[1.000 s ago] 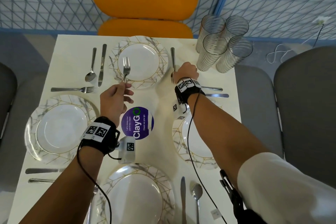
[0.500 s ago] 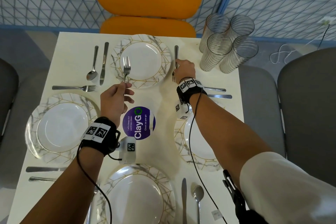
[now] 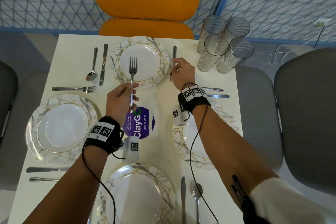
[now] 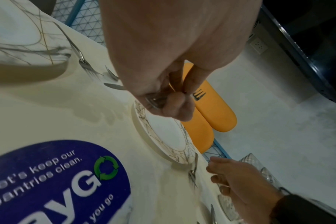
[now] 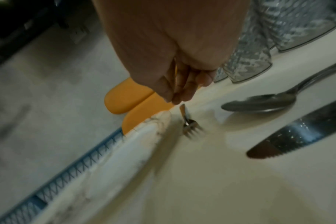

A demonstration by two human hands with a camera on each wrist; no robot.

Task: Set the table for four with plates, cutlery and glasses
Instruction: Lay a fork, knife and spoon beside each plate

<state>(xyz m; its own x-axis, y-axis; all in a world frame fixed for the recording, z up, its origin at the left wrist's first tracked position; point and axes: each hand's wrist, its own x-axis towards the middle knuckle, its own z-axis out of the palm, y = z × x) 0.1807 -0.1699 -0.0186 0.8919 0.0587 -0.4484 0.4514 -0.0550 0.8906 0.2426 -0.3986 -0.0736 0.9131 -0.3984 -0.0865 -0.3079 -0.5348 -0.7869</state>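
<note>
We see a white surface (image 3: 72, 45) with a purple ClayGo sticker (image 3: 143, 123) at its middle. Around the sticker lie four marbled plates (image 3: 60, 127). Beyond the sticker to its right stand four ribbed glasses (image 3: 216, 49); cutlery (image 3: 103, 63) lies beside the plates.

A steel fork (image 3: 132, 76) held upright, tines up, over the far marble-rimmed plate (image 3: 154, 71).

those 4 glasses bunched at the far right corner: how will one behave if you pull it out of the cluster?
The glasses look tall and narrow, so probably tippy if pushed high. They stand close together, so lifting one may knock a neighbour. The clear ribbed wall probably aids grip, but likely fragile near the table edge.
</note>
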